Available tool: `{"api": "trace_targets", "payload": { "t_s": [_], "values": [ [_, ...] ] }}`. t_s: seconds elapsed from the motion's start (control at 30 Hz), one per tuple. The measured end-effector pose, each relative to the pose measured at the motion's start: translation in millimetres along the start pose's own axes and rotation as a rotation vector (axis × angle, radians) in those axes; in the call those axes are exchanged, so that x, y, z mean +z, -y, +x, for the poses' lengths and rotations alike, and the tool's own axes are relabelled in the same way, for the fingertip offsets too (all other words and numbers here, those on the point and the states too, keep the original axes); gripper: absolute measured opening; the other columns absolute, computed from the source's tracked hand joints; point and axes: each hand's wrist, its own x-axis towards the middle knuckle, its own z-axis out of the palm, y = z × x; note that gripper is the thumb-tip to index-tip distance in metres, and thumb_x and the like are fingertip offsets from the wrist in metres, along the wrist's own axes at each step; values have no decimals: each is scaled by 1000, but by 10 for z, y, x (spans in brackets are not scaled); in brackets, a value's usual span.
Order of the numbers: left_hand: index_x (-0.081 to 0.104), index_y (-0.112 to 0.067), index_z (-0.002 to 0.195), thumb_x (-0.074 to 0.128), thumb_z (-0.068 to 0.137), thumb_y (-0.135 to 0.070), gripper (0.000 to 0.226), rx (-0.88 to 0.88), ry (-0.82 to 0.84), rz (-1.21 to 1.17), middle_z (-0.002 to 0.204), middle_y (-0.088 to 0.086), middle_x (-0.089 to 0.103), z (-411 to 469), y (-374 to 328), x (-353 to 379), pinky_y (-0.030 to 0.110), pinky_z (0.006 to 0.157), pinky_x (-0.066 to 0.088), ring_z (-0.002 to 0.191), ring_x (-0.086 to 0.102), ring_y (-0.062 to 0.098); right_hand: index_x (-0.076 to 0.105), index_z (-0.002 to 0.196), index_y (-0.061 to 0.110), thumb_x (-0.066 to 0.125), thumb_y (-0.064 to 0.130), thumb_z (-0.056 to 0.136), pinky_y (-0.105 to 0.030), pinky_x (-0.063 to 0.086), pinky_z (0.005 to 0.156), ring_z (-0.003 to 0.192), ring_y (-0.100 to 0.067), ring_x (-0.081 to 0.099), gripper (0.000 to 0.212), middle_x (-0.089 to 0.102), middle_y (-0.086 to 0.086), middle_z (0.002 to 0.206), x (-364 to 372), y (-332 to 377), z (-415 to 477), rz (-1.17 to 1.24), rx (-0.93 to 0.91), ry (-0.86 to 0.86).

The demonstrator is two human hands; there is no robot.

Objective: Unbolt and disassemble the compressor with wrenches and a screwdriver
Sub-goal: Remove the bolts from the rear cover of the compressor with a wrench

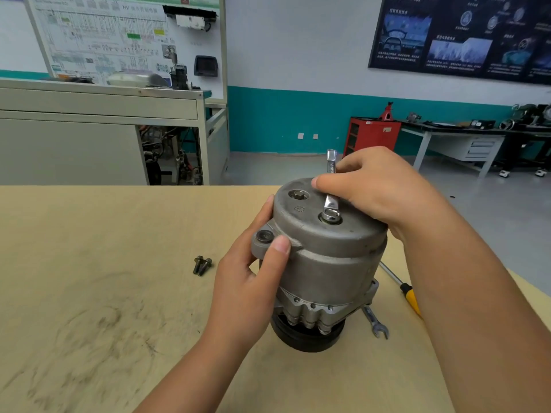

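A grey metal compressor [328, 263] stands upright on its black pulley on the wooden table [104, 293]. My left hand [250, 275] grips its left side, thumb beside an ear with an empty bolt hole [264, 235]. My right hand [375, 189] holds a shiny ring wrench [330, 192], whose ring end sits over a bolt [331, 216] on the top face. Another hex bolt [298, 194] remains in the top at the far left. Two removed bolts [202, 265] lie on the table to the left.
A yellow-handled screwdriver [410, 296] and an open-ended wrench [375, 321] lie on the table right of the compressor, partly under my right forearm. The table's right edge runs close behind them. Benches, a red cabinet and a display board stand far behind.
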Motion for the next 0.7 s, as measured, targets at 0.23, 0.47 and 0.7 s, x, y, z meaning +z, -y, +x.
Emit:
{"api": "trace_targets", "payload": {
  "t_s": [0.23,0.47,0.7],
  "values": [
    [49,-45,129,49,77,-53,52,-20,21,40,121,-26,61,-5,-22,2,8,85,44,114,54,-7,70,82,38,63,43,87,-45,40,90,107,-21,45,10,49,8,92,89,189,-313,-78,-315,-60],
    [66,-40,103,49,71,-58,41,-63,-50,65,106,-4,69,-20,15,22,11,71,46,96,64,3,75,96,22,55,31,86,-34,28,73,84,-19,45,24,52,0,86,367,-133,-629,-144,-693,-486],
    [51,-35,133,52,75,-54,62,-33,-27,34,122,-22,62,-11,4,31,8,85,45,113,56,-5,72,93,10,54,40,91,-43,42,78,88,-20,56,35,64,-1,92,566,-462,-690,169,-788,-785]
  ]
}}
